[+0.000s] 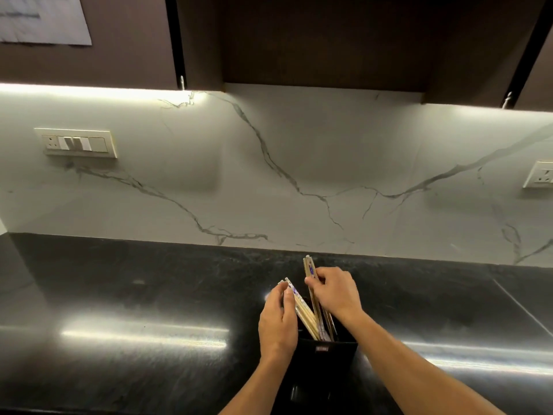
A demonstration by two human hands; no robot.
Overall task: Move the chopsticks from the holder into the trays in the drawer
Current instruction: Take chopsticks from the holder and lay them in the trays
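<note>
White veined wall behind; black polished bench below it, with glare streaks; black holder stands on the bench near its front edge, right of centre; left hand closed around a bundle of chopsticks that leans left, lower ends in the holder; right hand pinching a second bundle, more upright, lower ends also in the holder; bundles diverge in a V.
</note>
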